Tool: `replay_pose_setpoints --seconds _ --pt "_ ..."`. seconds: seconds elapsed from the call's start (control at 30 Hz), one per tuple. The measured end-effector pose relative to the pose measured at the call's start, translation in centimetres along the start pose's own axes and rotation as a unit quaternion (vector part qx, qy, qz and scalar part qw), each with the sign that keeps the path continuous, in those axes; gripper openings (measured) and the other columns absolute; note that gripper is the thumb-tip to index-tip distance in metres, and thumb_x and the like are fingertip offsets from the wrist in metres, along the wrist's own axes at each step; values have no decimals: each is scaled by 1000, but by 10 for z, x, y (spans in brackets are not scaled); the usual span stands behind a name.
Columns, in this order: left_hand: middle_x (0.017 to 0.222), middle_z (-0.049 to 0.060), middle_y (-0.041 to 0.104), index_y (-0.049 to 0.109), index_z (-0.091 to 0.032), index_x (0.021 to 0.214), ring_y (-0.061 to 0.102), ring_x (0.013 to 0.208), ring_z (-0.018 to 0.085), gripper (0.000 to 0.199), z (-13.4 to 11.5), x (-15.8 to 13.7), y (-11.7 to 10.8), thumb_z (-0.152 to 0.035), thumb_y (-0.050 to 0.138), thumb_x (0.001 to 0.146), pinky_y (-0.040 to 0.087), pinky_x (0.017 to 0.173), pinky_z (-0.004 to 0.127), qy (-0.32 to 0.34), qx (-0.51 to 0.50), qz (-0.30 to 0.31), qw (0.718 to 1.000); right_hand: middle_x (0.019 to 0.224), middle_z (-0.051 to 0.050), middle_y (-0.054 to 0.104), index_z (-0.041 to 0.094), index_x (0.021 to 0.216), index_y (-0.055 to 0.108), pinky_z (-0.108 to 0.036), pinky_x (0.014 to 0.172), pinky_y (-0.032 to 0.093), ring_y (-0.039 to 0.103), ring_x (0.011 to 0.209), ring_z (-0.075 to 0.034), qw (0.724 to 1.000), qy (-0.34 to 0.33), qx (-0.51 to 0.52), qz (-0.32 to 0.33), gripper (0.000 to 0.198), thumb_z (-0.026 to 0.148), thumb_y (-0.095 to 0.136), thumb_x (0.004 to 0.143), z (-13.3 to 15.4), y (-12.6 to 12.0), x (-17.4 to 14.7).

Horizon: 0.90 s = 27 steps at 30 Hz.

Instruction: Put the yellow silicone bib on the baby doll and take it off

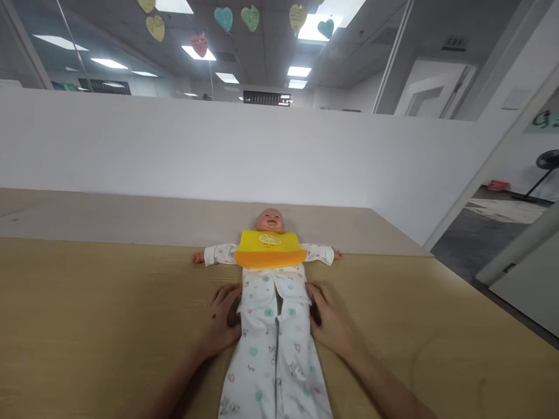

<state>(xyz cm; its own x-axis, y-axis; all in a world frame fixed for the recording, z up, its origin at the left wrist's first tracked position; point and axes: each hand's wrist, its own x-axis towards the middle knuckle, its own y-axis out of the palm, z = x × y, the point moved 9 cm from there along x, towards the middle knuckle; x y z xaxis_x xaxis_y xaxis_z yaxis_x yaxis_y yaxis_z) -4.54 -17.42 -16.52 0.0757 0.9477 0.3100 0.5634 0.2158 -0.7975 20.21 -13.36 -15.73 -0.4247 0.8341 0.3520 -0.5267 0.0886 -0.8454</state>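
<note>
A baby doll (270, 220) lies on its back on the table, arms stretched out to both sides. Over its chest sits a yellow bib (269, 250) with a white citrus-slice print and an orange lower pocket. White patterned clothes (257, 343) cover its body, and the trouser legs extend toward me. My left hand (222, 320) curls around the left edge of the clothes at hip height. Opposite it, my right hand (329, 320) holds the right edge in the same way. The fingertips of both hands are partly hidden by the cloth.
The wooden tabletop (96, 326) has a grey-beige strip (131, 218) along its back. Behind stands a white partition wall (196, 151) with glass above and hanging paper hearts (223, 19). A doorway at the right shows a black fan (548, 160) and a red basin (498, 185).
</note>
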Motion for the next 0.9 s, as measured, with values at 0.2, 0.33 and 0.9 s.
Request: replay_pose_setpoints --seconds 0.2,0.33,0.9 --pt "112 12 61 67 -13 99 53 108 27 25 -1 11 2 -12 52 78 41 98 39 -129 114 22 985 119 -16 62 11 128 53 -37 88 49 63 103 -27 991 124 -43 -3 49 4 39 81 -1 1 12" --pt "109 13 64 66 -14 98 54 109 29 23 -12 9 4 -11 48 83 41 95 39 -118 174 22 977 113 -16 66 15 121 56 -37 85 51 65 102 -27 986 139 14 -86 51 -1 40 75 -3 4 13" --pt "112 14 61 59 -15 111 58 106 27 28 -22 6 -7 -16 38 92 47 86 37 -95 212 -32 972 111 -15 65 11 112 56 -32 88 50 63 105 -23 977 178 39 -109 45 -3 42 72 -6 1 8"
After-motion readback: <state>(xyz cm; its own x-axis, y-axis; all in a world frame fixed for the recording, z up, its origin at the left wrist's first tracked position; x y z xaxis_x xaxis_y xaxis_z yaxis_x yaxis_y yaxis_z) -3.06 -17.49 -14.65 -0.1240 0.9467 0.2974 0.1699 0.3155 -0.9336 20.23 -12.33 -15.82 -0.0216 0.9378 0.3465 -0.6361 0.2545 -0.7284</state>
